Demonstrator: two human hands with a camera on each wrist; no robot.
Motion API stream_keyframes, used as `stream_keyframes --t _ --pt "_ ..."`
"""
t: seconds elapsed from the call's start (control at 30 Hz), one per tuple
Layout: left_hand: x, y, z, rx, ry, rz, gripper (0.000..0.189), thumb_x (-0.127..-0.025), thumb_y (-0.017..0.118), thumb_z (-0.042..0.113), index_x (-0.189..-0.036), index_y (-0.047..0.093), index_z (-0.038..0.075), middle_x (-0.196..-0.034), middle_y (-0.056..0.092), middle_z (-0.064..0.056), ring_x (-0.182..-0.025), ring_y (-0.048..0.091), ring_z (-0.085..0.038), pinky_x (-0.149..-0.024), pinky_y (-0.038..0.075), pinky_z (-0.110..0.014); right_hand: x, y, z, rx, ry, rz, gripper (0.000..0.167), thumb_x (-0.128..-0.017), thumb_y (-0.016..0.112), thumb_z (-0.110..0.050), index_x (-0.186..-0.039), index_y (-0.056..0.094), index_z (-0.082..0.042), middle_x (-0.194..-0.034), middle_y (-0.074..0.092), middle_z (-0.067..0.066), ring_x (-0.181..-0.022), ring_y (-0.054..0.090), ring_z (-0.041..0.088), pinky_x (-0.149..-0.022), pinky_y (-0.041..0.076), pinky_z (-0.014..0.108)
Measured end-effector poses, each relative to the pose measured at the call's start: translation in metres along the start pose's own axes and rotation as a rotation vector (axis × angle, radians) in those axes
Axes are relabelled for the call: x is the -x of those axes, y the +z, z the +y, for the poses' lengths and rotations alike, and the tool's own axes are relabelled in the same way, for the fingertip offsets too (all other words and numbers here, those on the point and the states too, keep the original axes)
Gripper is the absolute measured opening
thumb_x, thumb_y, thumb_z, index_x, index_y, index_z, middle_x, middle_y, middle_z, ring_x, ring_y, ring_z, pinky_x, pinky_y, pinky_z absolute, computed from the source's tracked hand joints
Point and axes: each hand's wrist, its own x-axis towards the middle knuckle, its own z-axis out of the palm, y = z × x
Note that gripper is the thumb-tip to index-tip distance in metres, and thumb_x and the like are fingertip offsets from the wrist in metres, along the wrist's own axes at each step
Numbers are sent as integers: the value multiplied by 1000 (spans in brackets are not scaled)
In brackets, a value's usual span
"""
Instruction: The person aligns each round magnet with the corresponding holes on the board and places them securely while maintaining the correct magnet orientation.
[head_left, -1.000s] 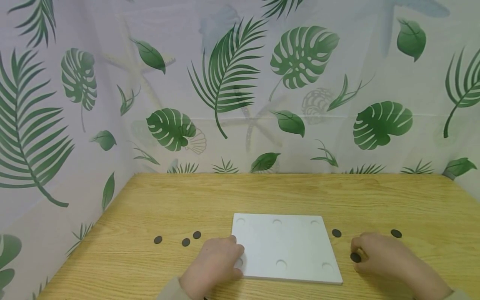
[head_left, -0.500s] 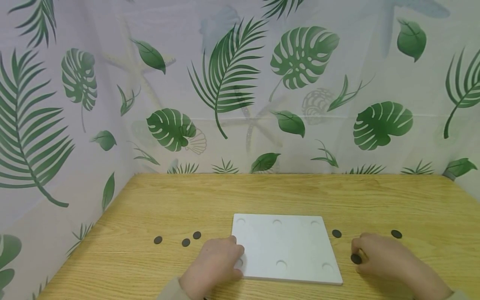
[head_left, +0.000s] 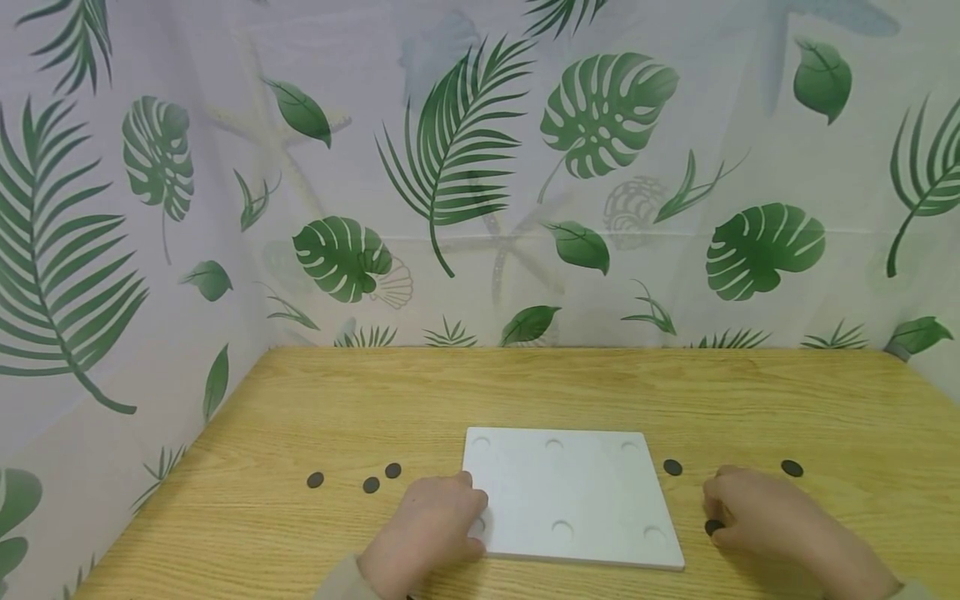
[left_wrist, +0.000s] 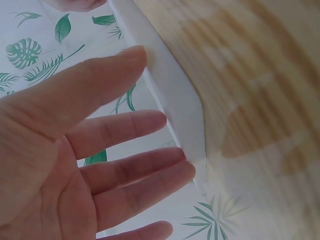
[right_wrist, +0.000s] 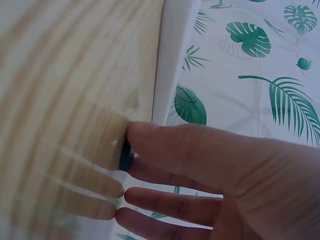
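Note:
A white board with several shallow round recesses lies on the wooden table. My left hand rests against its left edge, over the near-left recess. In the left wrist view the thumb and straight fingertips touch the board's side. To the right of the board, my right hand pinches a small black disc at the table surface. The right wrist view shows this disc on edge, between thumb and forefinger; part of it is hidden behind the thumb.
Three black discs lie left of the board: an outer disc, a middle disc and a nearer one. On the right, one disc lies beside the board, another beyond my right hand. A leaf-print cloth hangs behind the table.
The disc at my right fingertips has shifted slightly toward me and is now more hidden by the thumb. My left hand and the board have stayed in place.

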Motion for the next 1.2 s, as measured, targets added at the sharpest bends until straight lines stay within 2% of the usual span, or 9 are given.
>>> stream_keyframes --t 0.2,0.37,0.73,1.2 --pt "0 0 0 2 4 8 27 -64 74 35 -76 62 14 -65 42 4 -51 38 -10 -45 33 -25 1 1 -2 27 2 20 23 -66 71 -13 -64 48 -15 -70 40 -4 -57 35 11 -51 31 26" --pt "0 -1 1 -1 7 4 27 -65 74 36 -76 62 14 -64 41 5 -51 38 -9 -45 32 -24 2 3 0 52 3 47 22 -61 65 -7 -61 44 -13 -68 38 -4 -54 33 10 -48 28 24" --pt "1 -2 0 18 6 22 23 -64 74 31 -72 61 13 -64 41 4 -51 37 -10 -46 32 -25 3 5 0 57 27 46 20 -57 62 -7 -59 43 -14 -64 36 -4 -50 30 9 -46 23 23" --pt "1 -2 0 11 3 1 25 -65 74 33 -75 62 14 -65 42 4 -51 38 -10 -46 33 -25 3 3 -3 78 22 44 20 -57 61 -7 -57 43 -14 -65 37 -4 -50 28 9 -47 22 23"
